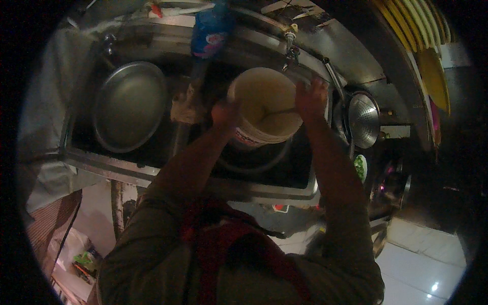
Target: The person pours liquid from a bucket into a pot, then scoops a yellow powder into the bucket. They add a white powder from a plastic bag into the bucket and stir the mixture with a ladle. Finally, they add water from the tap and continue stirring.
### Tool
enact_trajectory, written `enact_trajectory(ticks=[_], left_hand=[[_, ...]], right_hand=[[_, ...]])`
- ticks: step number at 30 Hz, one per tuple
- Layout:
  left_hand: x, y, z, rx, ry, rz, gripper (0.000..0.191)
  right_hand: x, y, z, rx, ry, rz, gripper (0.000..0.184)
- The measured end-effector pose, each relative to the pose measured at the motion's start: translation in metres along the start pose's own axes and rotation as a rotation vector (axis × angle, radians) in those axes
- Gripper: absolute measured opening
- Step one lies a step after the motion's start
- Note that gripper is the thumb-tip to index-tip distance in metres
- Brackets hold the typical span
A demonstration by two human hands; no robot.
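A pale plastic bucket [263, 133] with print on its side is held over the right basin of a metal sink [278, 190], tilted so its inside shows. My left hand [225, 113] grips the bucket's left rim. At the right rim is my right hand [312, 97], fingers partly spread against it; a thin dark strip, perhaps the handle, runs from there across the bucket's mouth. Below the bucket, a large round vessel [259, 169] shows only its edge. A crumpled tan cloth or sponge [187, 108] lies on the divider left of my left hand.
A large round metal pan [131, 106] fills much of the left basin. Behind the sink stand a blue bottle [211, 36] and a metal tap [290, 38]. To the right are a perforated strainer [364, 120], a dish of chopped greens [360, 167] and racked yellow and white plates [411, 26].
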State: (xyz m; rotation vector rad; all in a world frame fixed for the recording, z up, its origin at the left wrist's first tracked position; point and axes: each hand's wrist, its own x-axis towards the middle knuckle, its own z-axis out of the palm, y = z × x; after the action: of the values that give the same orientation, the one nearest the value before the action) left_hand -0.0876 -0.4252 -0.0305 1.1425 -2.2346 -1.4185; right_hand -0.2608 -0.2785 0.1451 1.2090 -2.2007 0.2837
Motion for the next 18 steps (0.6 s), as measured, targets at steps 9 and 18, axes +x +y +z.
enact_trajectory(ticks=[9, 18], left_hand=[[-0.021, 0.062, -0.041, -0.135, 0.049, -0.310, 0.052], [-0.012, 0.024, -0.019, -0.394, 0.017, -0.196, 0.050]], right_hand=[[0.094, -0.004, 0.000, 0.001, -0.516, 0.000, 0.045], [0.063, 0.091, 0.081, -0.206, -0.520, 0.097, 0.028]])
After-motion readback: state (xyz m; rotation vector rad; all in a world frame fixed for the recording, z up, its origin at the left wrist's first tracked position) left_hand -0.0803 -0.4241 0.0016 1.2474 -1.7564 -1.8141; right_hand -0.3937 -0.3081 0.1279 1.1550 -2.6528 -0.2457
